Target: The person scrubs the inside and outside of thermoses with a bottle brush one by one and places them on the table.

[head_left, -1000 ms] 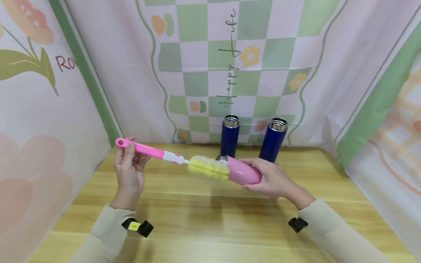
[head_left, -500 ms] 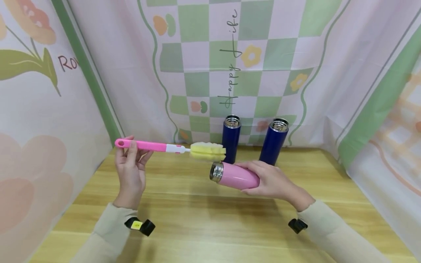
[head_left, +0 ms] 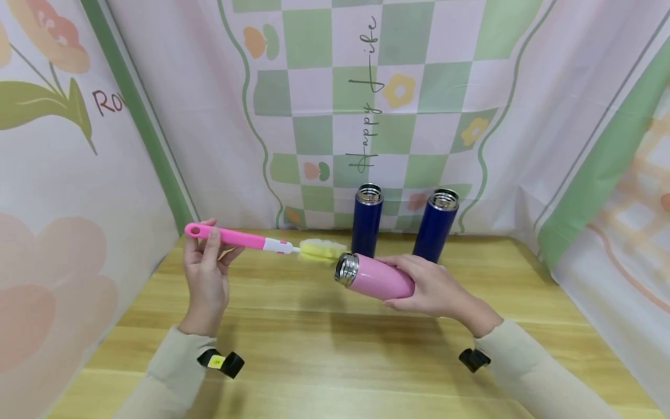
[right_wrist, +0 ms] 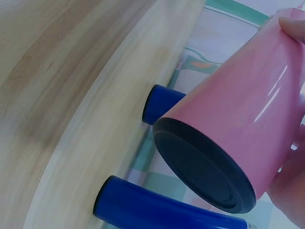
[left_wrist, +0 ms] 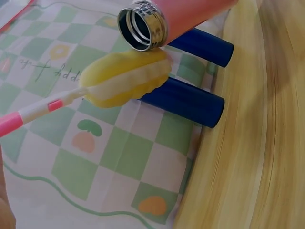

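Observation:
My left hand [head_left: 206,267] pinches the pink handle of a bottle brush [head_left: 235,237], its thumb across the handle. The brush's yellow and white sponge head [left_wrist: 126,76] points right and lies beside the metal mouth of a pink thermos bottle [head_left: 382,278], outside it. My right hand [head_left: 426,286] grips that bottle around its lower body, holding it tilted above the table with the uncapped mouth facing left. In the right wrist view the bottle's dark base [right_wrist: 205,167] faces the camera. The bottle's inside is mostly hidden.
Two dark blue bottles, one near the middle [head_left: 366,224] and one to the right [head_left: 435,227], stand uncapped at the back of the wooden table [head_left: 335,361]. Behind them hangs a checkered curtain [head_left: 356,87], and printed cloth closes off both sides.
The brush head rose above the bottle mouth from its place in front of the bottle, then dropped slightly and moved left. The bottle's mouth swung toward the camera, and both hands kept their hold.

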The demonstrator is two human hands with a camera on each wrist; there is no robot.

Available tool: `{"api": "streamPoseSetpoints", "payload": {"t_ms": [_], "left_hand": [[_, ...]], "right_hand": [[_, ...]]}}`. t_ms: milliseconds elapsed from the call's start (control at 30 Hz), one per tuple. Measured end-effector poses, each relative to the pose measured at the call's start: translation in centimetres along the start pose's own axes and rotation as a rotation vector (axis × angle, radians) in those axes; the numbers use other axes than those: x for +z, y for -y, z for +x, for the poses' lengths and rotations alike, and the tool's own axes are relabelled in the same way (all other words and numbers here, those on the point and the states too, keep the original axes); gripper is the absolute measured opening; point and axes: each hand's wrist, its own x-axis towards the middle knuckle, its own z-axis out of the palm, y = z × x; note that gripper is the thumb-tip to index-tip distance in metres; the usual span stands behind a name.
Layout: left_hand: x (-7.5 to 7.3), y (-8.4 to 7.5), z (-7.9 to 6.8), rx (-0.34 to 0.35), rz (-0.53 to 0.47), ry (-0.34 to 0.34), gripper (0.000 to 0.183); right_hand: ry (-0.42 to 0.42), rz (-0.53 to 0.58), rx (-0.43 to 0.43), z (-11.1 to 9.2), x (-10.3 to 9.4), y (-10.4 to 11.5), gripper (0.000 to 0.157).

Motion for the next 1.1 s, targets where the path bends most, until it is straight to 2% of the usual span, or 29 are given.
{"api": "streamPoseSetpoints", "payload": {"t_ms": [400, 833, 1100], "left_hand": [[-0.11, 0.09, -0.12, 0.007, 0.054, -0.008, 0.017], [-0.27, 0.13, -0.22, -0.022, 0.025, -0.011, 0.020], [-0.31, 0.20, -0.19, -0.031, 0.004, -0.022, 0.019]], "right_hand": [[0.013, 0.090, 0.083, 0.06, -0.13, -0.20, 0.075], [0.013, 0.255, 0.170, 0.03, 0.01, -0.71, 0.074], [0.014, 0.287, 0.213, 0.03, 0.55, -0.91, 0.072]]}}
